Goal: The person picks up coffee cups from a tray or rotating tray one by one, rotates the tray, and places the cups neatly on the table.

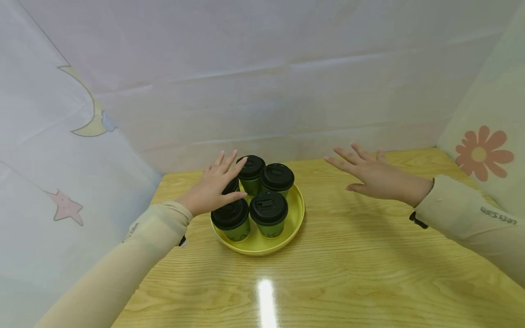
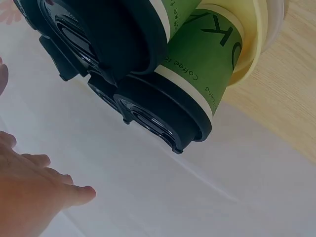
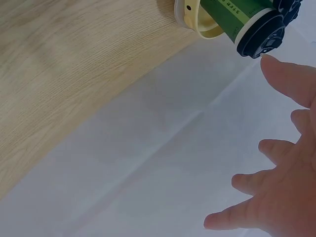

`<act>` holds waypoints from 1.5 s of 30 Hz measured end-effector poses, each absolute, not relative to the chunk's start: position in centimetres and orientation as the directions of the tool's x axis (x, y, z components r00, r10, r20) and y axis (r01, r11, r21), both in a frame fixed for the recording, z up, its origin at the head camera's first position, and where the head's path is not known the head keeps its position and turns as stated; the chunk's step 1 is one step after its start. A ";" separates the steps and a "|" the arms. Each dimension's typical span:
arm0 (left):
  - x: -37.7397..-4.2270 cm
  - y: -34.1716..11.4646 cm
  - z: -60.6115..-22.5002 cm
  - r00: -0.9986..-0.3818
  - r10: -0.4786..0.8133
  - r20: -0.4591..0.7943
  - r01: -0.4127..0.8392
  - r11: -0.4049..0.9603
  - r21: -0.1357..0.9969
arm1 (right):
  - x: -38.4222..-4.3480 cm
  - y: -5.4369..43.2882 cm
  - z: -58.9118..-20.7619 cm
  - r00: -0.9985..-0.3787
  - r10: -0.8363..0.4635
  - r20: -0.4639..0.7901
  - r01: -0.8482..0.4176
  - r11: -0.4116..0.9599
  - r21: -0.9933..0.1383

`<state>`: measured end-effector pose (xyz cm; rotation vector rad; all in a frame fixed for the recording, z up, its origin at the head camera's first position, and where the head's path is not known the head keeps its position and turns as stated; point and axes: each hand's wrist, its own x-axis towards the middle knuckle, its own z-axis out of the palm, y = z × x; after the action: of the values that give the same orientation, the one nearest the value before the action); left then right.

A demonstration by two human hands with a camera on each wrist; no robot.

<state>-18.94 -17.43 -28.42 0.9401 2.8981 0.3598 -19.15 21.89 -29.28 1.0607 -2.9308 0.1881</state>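
Note:
Several green paper coffee cups point(image 1: 271, 229) with black lids stand upright, close together, in a round yellow tray point(image 1: 296, 218). My left hand point(image 1: 211, 187) is spread above the tray's left side and partly hides the cups there; in the left wrist view its fingers stay apart from the lids. Out to the right of the tray, my right hand point(image 1: 375, 177) hovers over the table with its fingers spread and holds nothing. In the right wrist view, one green cup point(image 3: 239, 15) shows beyond the thumb.
The tray rests on a light wood-grain table point(image 1: 348, 273). Behind it hangs a pale cloth backdrop point(image 1: 262, 105), and cloth walls with a moon point(image 1: 96, 120) and a flower print point(image 1: 492, 155) flank both sides. A bright light reflection lies near the front.

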 end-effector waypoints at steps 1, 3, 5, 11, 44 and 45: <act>-19.0 -17.5 -28.5 -0.811 0.585 0.001 0.567 0.786 0.246 | -19.2 21.8 -29.3 -0.771 -0.635 0.056 -0.636 0.763 -0.111; -18.9 -17.5 -28.5 -0.814 0.581 0.005 0.562 0.785 0.260 | -19.2 21.8 -29.4 -0.772 -0.633 0.054 -0.634 0.764 -0.120; -18.9 -17.6 -28.7 -0.819 0.573 0.010 0.553 0.786 0.276 | -19.2 21.8 -29.5 -0.774 -0.631 0.053 -0.632 0.764 -0.132; -18.8 -18.1 -29.4 -0.846 0.533 0.032 0.508 0.784 0.357 | -19.3 21.7 -29.7 -0.775 -0.630 0.049 -0.628 0.759 -0.168; -17.9 -19.5 -32.6 -0.919 0.378 0.111 0.373 0.744 0.554 | -19.3 20.5 -30.8 -0.777 -0.625 0.066 -0.618 0.741 -0.264; -17.9 -19.6 -32.7 -0.921 0.373 0.111 0.368 0.741 0.562 | -19.3 20.5 -30.9 -0.778 -0.625 0.069 -0.619 0.741 -0.261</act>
<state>-17.89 -19.55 -32.67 0.6218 2.9228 0.9406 -19.28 20.49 -30.87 1.0549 -2.9525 0.4299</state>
